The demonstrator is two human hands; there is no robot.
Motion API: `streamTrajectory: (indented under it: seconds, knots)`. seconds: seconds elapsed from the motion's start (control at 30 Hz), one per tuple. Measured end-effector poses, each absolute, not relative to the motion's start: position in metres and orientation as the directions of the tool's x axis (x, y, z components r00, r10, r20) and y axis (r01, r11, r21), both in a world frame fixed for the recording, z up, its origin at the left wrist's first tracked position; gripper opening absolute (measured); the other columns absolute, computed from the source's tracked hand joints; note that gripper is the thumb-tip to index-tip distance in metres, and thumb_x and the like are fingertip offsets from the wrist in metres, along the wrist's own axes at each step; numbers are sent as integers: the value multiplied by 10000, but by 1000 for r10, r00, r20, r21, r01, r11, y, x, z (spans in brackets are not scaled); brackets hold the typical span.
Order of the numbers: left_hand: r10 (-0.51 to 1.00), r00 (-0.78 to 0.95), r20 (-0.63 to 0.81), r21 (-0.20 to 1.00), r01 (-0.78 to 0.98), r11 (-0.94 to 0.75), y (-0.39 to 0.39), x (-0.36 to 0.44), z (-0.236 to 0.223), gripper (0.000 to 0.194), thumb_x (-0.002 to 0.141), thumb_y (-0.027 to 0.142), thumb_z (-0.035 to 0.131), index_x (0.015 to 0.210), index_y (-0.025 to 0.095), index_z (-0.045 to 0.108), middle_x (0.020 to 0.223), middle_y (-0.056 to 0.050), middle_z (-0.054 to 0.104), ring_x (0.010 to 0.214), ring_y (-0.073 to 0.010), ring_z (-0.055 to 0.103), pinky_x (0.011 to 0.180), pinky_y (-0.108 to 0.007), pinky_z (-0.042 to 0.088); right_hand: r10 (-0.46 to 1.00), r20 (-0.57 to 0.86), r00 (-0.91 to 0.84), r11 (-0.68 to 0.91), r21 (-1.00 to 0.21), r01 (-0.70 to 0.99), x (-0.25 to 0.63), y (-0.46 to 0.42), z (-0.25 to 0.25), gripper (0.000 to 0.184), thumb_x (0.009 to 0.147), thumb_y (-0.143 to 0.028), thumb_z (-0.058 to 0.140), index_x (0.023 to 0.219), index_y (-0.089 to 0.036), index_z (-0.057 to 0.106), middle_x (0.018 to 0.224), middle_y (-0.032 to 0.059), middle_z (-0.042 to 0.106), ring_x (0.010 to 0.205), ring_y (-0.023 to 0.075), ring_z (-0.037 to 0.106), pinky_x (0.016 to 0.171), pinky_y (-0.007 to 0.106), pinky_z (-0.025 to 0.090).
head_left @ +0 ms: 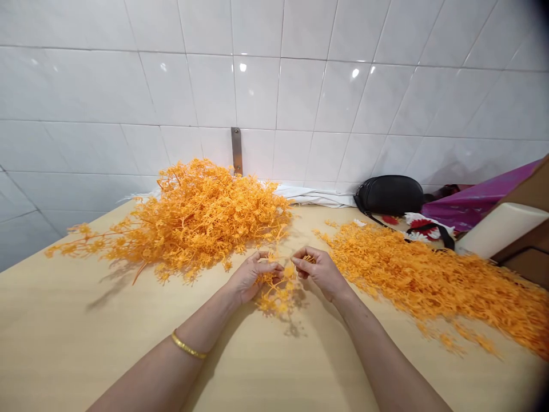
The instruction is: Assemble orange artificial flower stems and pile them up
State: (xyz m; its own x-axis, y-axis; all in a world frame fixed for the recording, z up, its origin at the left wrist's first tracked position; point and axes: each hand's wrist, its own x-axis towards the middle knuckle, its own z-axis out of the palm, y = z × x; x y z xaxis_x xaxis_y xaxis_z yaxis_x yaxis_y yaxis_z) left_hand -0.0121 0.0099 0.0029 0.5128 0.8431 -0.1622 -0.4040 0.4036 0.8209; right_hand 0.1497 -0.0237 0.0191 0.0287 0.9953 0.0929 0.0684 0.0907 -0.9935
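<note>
My left hand (251,278) is closed around an orange artificial flower sprig (277,300), whose small spiky blossoms hang below the fingers. Just to its right, my right hand (322,273) pinches thumb to fingers beside the sprig's top, with small orange flower pieces (309,259) showing in the curled fingers. Beyond my left hand lies a big bushy heap of branched orange flower stems (210,214). A long, flatter pile of loose orange flower pieces (424,274) spreads over the right side of the table.
The pale wooden table (128,343) meets a white tiled wall (253,91), where a metal bracket (237,151) is fixed. At the back right are a black bag (389,194), a purple sheet (476,197), a cream roll (501,230) and a brown box (529,252).
</note>
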Motion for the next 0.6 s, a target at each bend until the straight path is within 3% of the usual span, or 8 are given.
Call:
streamTrajectory:
  seconds: [0.13,0.27,0.47,0.53,0.6]
  knots:
    - [796,582,-166,832,-351,430,10,-12,4,213,637,128,652,830,139,563,680,-38,614,589,-111,578,608,-244,469,988,136,68,137,-991,-8,145,-22,16,210,634,-349,629,625,-172,516,502,-40,461,477,83,410,499,231,342]
    - [743,634,-215,838,-270,473,13,-14,4,122,672,203,625,756,120,593,608,-41,596,496,-120,558,516,-249,450,991,129,-15,128,-990,-50,137,-23,14,220,658,-374,617,706,-176,534,558,-28,487,523,91,440,531,230,356]
    - [849,434,-303,744,-448,495,20,-13,0,91,714,207,572,728,122,601,603,-28,602,491,-119,562,516,-252,462,999,-6,-37,-7,-999,-39,134,-26,15,572,611,-403,658,1104,-228,427,888,28,555,780,150,528,638,253,389]
    - [871,385,-304,743,-477,470,19,-12,0,85,704,199,583,727,120,604,605,-23,603,505,-119,565,508,-244,459,995,-32,-98,-33,-999,-6,132,-28,15,628,583,-338,686,1137,-228,410,895,25,546,818,154,526,658,252,389]
    - [889,354,-290,755,-486,440,19,-10,1,74,694,180,590,722,114,607,600,-22,600,501,-110,554,497,-232,450,983,-48,-175,-40,-998,49,130,-30,15,536,581,-262,672,1074,-210,468,783,-3,534,718,130,519,599,231,377]
